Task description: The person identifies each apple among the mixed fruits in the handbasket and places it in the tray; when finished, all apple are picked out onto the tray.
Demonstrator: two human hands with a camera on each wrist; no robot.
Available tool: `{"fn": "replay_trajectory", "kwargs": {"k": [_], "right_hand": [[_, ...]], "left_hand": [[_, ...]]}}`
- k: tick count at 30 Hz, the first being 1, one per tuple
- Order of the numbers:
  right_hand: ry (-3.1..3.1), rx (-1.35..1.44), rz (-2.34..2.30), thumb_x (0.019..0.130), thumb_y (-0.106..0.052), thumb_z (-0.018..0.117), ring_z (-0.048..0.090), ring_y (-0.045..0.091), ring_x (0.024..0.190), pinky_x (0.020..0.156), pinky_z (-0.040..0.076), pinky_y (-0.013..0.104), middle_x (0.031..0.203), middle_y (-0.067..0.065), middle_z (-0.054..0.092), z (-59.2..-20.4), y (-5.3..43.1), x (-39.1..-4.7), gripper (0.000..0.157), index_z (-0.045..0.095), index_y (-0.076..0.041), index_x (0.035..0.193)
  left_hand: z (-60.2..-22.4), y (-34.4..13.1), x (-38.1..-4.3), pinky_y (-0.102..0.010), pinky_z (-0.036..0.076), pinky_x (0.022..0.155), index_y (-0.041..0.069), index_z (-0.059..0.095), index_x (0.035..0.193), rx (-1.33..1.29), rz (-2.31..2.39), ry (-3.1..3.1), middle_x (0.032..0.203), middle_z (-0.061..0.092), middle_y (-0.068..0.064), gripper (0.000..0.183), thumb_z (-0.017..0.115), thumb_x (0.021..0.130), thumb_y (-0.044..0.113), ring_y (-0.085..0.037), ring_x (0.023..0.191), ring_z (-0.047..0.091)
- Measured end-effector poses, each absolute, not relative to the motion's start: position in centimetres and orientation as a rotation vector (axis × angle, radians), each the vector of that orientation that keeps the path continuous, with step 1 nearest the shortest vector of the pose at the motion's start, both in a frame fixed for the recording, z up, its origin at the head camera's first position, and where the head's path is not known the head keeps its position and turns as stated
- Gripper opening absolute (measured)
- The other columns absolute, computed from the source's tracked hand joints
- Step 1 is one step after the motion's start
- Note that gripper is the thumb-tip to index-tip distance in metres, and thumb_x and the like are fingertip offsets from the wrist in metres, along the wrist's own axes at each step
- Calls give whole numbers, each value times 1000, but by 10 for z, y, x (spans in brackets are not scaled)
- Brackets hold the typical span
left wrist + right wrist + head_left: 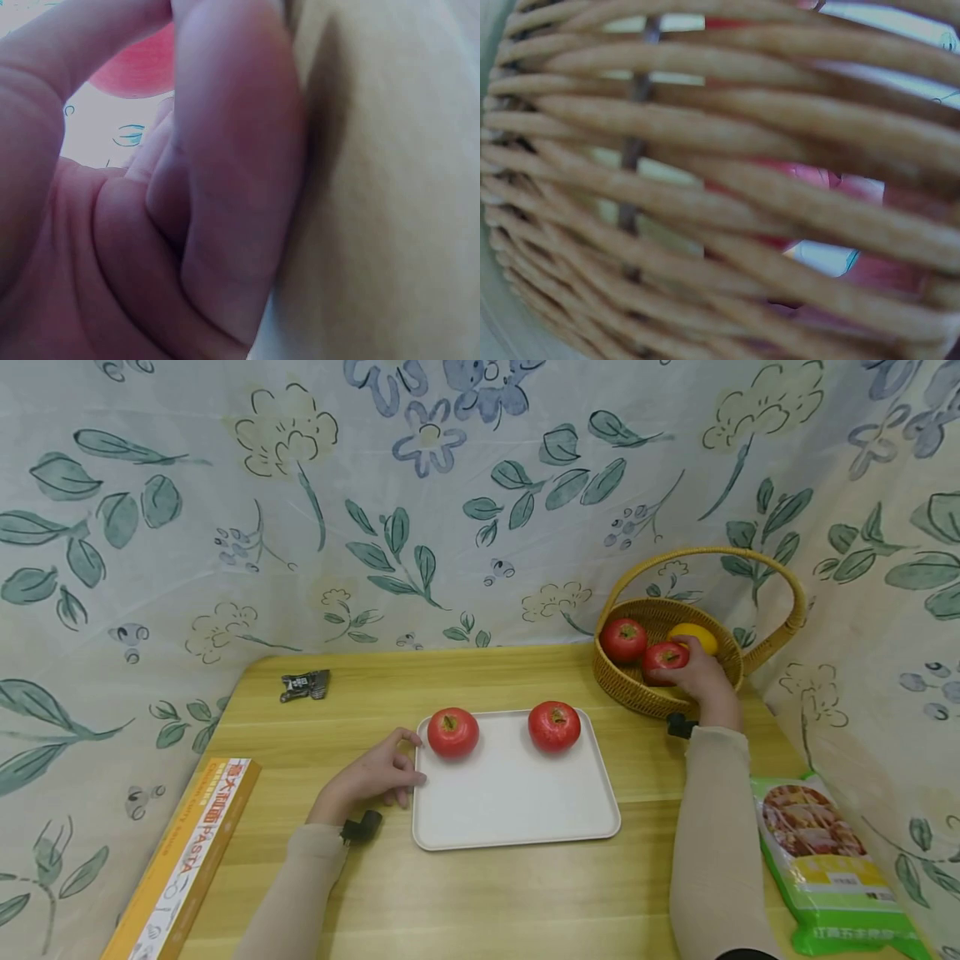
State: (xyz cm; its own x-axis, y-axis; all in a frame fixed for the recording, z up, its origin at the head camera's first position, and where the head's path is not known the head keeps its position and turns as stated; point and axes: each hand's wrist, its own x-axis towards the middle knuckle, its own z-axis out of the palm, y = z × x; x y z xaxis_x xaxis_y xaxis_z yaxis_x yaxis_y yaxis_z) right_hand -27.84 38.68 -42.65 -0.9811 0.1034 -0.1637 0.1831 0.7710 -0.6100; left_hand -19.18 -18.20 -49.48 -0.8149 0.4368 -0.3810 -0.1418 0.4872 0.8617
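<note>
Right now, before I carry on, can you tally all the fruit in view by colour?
Red fruit: 4 (two on the white tray, two in the basket)
Yellow fruit: 1 (in the basket, partly hidden by the right hand)
Total: 5

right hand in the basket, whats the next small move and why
Probably lift the gripped red apple straight up, clear of the wicker basket: the right hand has its fingers round it, and the white tray, with the left hand at its edge, has bare room on its near half.
</note>
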Motion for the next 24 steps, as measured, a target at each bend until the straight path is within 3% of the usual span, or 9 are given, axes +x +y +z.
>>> {"fn": "replay_trajectory", "kwargs": {"k": [9,18,24], "right_hand": [[2894,243,-980,101,-35,70,37,62,142,121,30,72,158,43,33,-431,387,-279,89,18,-1,165],[2971,269,-1004,98,-35,73,41,60,138,117,34,71,154,42,40,-434,387,-279,85,28,-5,163],[2995,312,-1117,97,-44,74,36,61,140,116,34,74,157,45,29,-435,385,-275,86,31,-10,164]], "left_hand": [[-495,-181,-192,-29,53,56,17,39,142,218,1332,2169,86,71,-9,63,80,94,23,-20,59,68],[-497,-182,-193,-29,53,55,16,40,142,236,1339,2165,86,71,-9,63,81,94,24,-19,59,68],[-498,-183,-194,-29,53,55,16,39,142,237,1345,2160,86,71,-10,64,81,94,24,-20,59,68]]}}
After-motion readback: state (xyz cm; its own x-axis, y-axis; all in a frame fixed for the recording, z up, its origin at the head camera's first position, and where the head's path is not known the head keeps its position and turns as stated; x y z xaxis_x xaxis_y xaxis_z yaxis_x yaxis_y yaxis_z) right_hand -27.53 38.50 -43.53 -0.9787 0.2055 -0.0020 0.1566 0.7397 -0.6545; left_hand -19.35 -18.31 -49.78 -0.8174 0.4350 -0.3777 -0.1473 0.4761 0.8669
